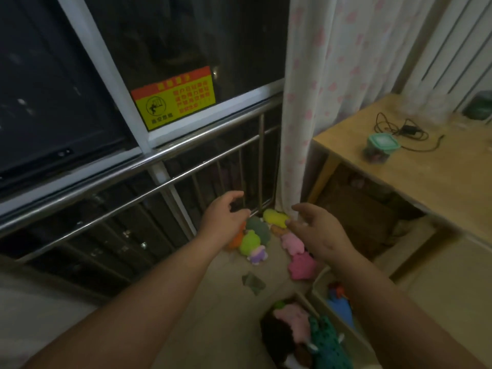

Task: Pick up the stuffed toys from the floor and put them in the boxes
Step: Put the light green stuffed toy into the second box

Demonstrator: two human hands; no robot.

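Observation:
Several stuffed toys lie on the floor by the railing: a yellow one [275,216], a dark green one [257,228], a lime green one [249,242], a small purple one [257,255], an orange one [236,240], a light pink one [292,242] and a bright pink one [302,266]. My left hand [225,217] hovers open above the orange and green toys. My right hand [318,231] is open over the pink toys, holding nothing. Two boxes stand at the bottom: one [303,298] holds pink, dark and green spotted toys, the other [320,295] holds a blue toy.
A metal railing [159,179] and dark window run along the left. A pink-patterned curtain [306,102] hangs down to the toys. A wooden table [431,177] at the right carries a lidded jar [379,149] and a black cable [407,129]. A scrap [253,282] lies on the floor.

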